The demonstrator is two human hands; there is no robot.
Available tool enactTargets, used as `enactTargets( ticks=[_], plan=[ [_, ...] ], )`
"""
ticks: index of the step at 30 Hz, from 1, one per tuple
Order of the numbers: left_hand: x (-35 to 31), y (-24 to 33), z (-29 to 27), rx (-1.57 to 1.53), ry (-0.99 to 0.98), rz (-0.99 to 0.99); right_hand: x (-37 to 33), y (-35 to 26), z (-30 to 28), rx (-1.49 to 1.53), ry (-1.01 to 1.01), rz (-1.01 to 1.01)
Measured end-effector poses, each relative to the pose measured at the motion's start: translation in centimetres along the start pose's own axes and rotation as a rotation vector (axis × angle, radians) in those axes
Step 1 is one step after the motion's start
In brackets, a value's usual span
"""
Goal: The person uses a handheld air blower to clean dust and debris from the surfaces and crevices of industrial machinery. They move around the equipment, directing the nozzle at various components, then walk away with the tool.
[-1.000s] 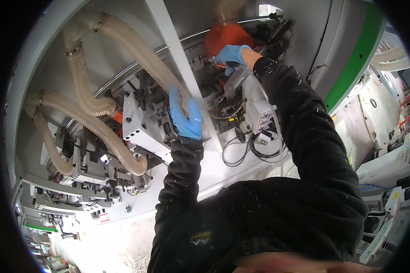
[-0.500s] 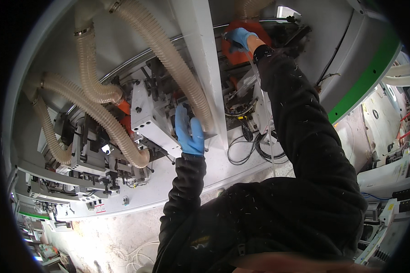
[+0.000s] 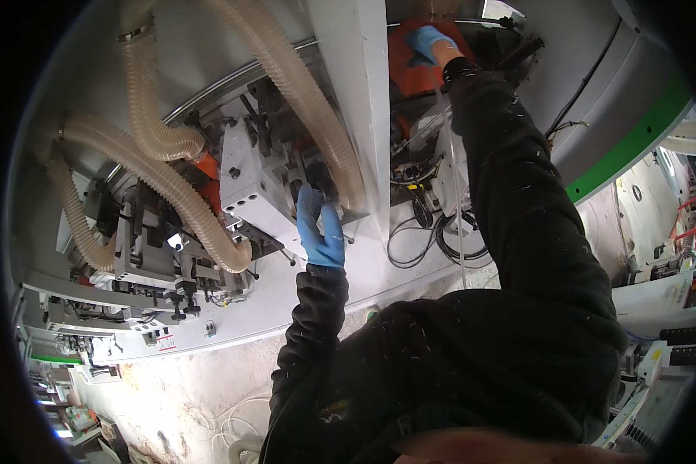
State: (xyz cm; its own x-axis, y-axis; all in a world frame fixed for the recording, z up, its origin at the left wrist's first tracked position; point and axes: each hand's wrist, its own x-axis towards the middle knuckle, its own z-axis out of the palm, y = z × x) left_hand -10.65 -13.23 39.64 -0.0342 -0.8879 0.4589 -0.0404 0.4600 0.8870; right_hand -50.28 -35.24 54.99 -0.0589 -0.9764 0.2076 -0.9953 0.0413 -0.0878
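Note:
My left hand (image 3: 322, 233), in a blue glove, has its fingers stretched and apart beside a white machine block (image 3: 243, 174). Just beyond its fingertips are dark metal parts and the lower end of a ribbed hose (image 3: 336, 158); I cannot tell whether it touches them. Past a white upright post (image 3: 366, 116), my right arm reaches far forward. There my gloved right hand (image 3: 428, 43) is curled in front of an orange hood (image 3: 410, 77). A thin pale tube (image 3: 455, 170) runs down from near this hand; whatever the fingers grip is hidden.
More ribbed hoses (image 3: 151, 100) loop down at the left to clamps and machine units (image 3: 143, 251). Black cables (image 3: 448, 243) lie coiled on the white machine base right of the post. A curved grey cover with a green stripe (image 3: 634, 147) borders the right side.
My right hand has shifted right, across the orange hood, and the dark thing seen at its fingers before is now hidden. My left hand has drawn back slightly. The whole view has shifted a little.

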Motion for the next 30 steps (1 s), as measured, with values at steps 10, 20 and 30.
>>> enactTargets(
  ticks=[10,20,30],
  plan=[
    [-0.1,-1.6,0.2,-0.109,-0.166,-0.092,-13.6,-4.8,6.5,0.488,-0.679,0.556],
    [-1.1,-3.3,0.4,-0.134,-0.31,0.002,-24.7,-1.3,14.8,-0.191,-0.684,-0.126],
    [-2.5,-5.9,-1.1,-0.12,-0.419,-0.075,-34.1,12.8,1.8,0.664,0.336,1.289]
  ],
)
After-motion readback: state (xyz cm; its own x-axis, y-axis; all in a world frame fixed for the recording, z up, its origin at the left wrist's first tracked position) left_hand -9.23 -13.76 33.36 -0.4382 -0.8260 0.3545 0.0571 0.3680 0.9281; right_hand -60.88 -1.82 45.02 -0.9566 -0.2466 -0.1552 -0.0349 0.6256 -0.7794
